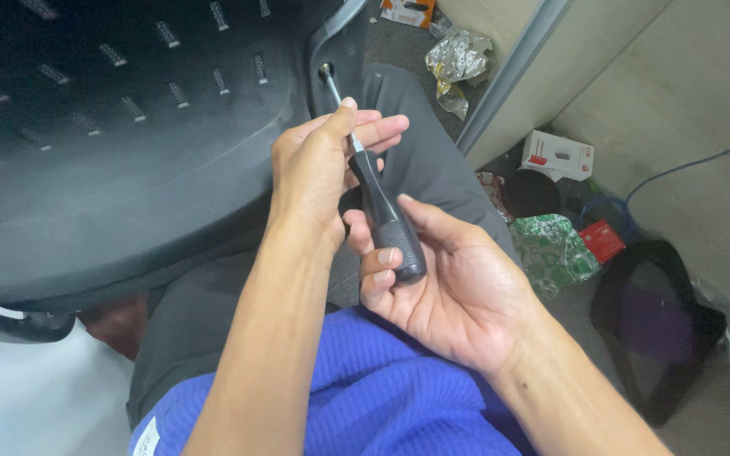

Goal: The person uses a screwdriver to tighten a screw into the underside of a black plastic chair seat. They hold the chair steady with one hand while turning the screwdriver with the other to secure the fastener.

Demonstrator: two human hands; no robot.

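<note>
A screwdriver (384, 211) with a black handle and a thin metal shaft points up and to the left. Its tip sits in a screw hole (325, 71) at the edge of a large black plastic chair seat (111, 160) with slotted vents. My right hand (449, 279) wraps its fingers around the lower handle. My left hand (318, 160) pinches the shaft just above the handle, steadying it. Both forearms are bare, over a blue knitted shirt and grey trousers.
Crumpled foil (458, 59) lies on the grey floor beyond my knee. At the right are a white and red box (561, 154), a green patterned wrapper (555, 249), a small red box (603, 240), a dark bag (661, 321) and a blue cable (694, 165) against a beige wall.
</note>
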